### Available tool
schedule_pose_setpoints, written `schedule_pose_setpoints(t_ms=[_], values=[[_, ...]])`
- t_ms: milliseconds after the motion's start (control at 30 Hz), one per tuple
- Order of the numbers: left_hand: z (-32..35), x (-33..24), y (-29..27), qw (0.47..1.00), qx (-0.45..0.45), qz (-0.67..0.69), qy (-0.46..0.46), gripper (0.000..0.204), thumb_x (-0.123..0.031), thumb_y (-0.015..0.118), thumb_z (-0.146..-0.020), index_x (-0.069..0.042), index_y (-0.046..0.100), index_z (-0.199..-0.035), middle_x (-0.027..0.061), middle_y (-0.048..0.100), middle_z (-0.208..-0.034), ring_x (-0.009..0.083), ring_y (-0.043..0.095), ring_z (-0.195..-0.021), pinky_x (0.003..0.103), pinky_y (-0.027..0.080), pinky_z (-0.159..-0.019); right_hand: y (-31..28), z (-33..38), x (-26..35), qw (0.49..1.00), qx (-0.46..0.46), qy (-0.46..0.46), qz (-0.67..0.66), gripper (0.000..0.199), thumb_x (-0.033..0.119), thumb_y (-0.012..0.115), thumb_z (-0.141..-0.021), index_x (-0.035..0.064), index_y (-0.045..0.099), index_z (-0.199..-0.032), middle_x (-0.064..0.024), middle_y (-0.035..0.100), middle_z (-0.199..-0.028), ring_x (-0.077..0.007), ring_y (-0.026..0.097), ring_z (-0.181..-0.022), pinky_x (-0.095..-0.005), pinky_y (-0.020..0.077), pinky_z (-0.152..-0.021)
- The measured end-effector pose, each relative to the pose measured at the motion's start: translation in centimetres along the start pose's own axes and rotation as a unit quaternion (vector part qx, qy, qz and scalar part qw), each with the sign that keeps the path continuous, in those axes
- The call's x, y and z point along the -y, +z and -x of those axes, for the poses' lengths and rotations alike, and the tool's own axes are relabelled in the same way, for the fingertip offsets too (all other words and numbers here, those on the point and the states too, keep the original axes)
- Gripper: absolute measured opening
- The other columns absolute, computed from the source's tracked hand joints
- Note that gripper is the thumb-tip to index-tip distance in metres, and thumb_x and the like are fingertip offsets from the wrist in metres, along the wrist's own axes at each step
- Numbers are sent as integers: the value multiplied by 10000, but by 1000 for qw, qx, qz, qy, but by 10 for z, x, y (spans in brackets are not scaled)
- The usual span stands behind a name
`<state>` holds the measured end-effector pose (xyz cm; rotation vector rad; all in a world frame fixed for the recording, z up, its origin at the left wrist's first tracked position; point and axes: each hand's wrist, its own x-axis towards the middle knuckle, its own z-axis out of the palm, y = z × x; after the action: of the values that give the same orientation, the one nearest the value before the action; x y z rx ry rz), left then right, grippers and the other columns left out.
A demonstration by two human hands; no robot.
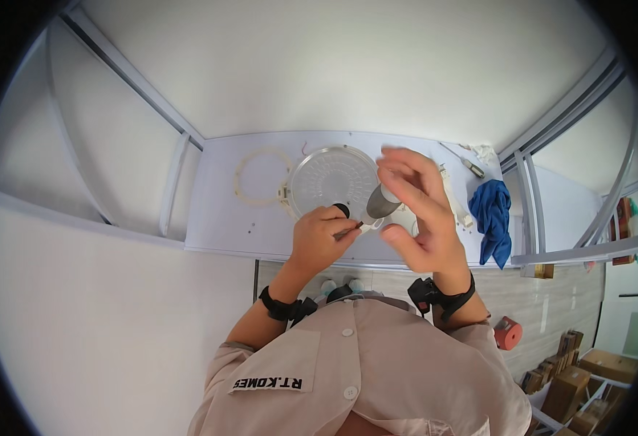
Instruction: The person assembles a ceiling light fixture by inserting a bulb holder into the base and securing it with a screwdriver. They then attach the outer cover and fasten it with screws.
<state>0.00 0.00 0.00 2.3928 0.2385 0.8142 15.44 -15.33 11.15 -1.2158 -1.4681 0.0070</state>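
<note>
L hand (321,236) fingers pinch screwdriver (348,231); R hand (419,211) fingers spread round grey cylinder (382,203).

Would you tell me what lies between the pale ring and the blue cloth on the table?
The round clear cover and both hands, left hand and right hand, in the head view.

Lower right corner of frame: brown cardboard boxes (567,392), rectangular, stacked on the floor beneath the work surface, several of them crowded together. One flatter tan carton (611,362) lies to their right, near the frame's rim.

Bottom centre, left of middle: cloth name label (268,383) sewn on the person's pale shirt, a narrow white strip with dark lettering.

No screens or signs in view.
</note>
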Motion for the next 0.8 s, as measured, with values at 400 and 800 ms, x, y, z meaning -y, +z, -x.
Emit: schedule_pose_setpoints(t_ms=[400, 800], values=[[0, 3, -5, 1000, 6, -10, -7, 119, -161, 903, -778, -149, 844, -880, -30, 704, -827, 217, 664, -728, 369, 536, -642, 0, 6, 1, 995, -47, 5, 89, 470, 65, 825, -899, 8, 737, -1357, -222, 676, -1293, -323, 685, -1093, -382, 577, -842], [3, 2, 1, 1000, -8, -8, -1, 128, -164, 907, -774, -149, 836, -879, -30, 709, -836, 217, 667, -738, 370, 535, -646, 7, 5, 3, 995, -81, -6, 66, 475, 74, 847, -875, 22, 752, -1337, -193, 695, -1261, -332, 714, -1079, -380, 590, -880]])
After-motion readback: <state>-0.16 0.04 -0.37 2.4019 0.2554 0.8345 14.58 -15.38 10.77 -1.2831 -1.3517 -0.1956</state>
